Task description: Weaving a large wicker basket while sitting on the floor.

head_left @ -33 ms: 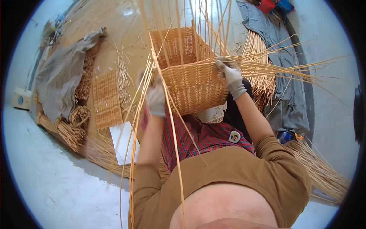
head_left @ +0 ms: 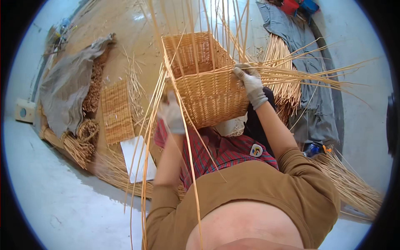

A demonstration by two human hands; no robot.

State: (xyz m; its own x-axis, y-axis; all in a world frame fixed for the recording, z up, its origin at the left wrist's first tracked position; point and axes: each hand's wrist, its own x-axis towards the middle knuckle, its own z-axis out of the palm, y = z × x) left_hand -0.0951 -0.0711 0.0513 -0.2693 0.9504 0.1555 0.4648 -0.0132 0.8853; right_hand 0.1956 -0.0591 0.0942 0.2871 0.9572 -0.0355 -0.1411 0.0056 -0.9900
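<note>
A woven wicker basket [head_left: 212, 98], boxy and light brown, is held up above my lap. Tall uprights rise from its far sides, and long loose rods [head_left: 306, 74] fan out to the right from its near rim. My right hand [head_left: 250, 81], in a pale work glove, is closed on the rim's right corner, where those rods leave it. Next to the basket's left end is my gloved left hand [head_left: 171, 114], smeared by motion, its fingers unclear. More rods [head_left: 146, 154] hang from the left corner past my left forearm.
To the left lie a flat woven panel [head_left: 116, 110], a white sheet [head_left: 135, 158] and rod bundles under a grey cloth [head_left: 68, 79]. More rods [head_left: 283, 89] lie on a grey-blue cloth [head_left: 310, 54] at the right, with another bundle [head_left: 350, 183] nearer me.
My left hand has shifted slightly down and toward me beside the basket. The basket has dipped a little, and my right hand keeps its grip at the corner.
</note>
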